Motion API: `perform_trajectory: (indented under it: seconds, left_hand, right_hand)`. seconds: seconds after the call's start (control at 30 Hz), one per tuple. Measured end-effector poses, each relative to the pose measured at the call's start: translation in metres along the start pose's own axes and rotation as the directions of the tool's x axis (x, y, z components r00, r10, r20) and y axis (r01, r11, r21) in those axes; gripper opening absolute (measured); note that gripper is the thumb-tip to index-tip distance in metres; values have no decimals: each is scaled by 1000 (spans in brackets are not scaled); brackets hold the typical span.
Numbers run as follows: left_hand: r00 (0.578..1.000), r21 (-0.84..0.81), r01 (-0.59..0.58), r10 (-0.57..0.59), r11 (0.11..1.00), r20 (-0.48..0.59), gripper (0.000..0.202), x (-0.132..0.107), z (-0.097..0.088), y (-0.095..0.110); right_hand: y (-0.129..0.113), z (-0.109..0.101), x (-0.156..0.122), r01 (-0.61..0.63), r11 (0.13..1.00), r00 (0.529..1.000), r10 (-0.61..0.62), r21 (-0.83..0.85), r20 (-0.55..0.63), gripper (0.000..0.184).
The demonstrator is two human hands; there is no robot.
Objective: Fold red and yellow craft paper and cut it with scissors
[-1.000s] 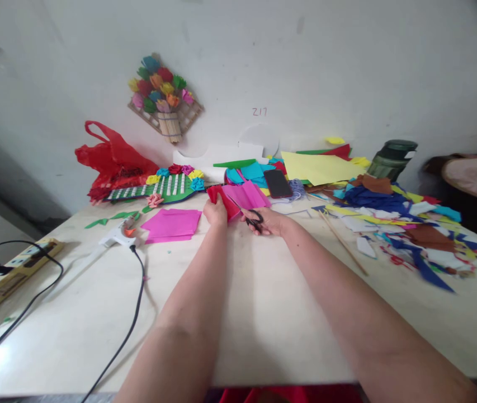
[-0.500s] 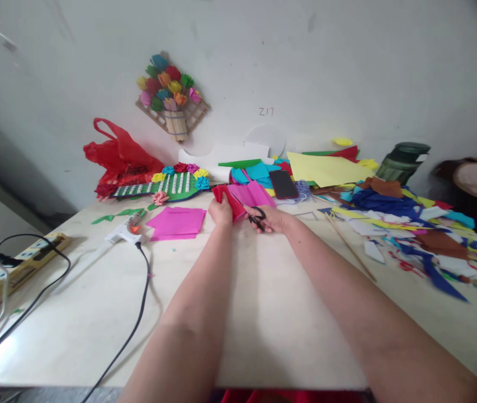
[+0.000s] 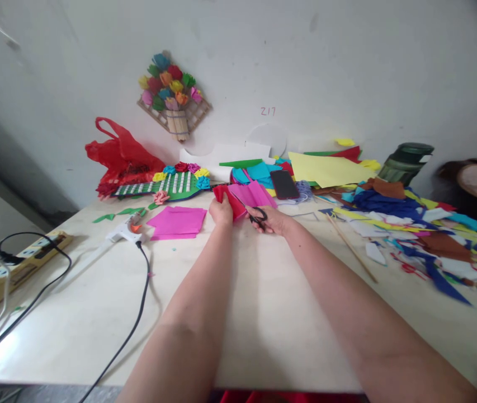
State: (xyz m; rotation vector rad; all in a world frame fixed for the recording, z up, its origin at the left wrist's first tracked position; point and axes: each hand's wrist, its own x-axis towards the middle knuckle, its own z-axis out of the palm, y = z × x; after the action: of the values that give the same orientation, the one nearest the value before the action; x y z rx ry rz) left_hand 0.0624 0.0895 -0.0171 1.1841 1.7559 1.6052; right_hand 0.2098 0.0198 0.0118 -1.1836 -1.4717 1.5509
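Scissors (image 3: 258, 215) x1, red paper (image 3: 226, 198) x1

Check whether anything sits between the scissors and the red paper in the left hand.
Nothing visible does. The left hand grips the red paper, and the blades of the scissors in the right hand meet its right edge. The pink pleated paper lies just behind them, not between.

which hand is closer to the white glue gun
Left. The left hand, holding red paper, is right of the glue gun, across the pink sheets; the right hand, on the scissors, lies farther right.
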Motion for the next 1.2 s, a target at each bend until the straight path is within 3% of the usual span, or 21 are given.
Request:
perform_trajectory:
  seconds: [1.2]
  left_hand:
    - [1000,-9,4,-4,1000,13,37,-1,0,0]
  right_hand:
    - [3,2,1,26,1000,999,-26,-6,-23,44]
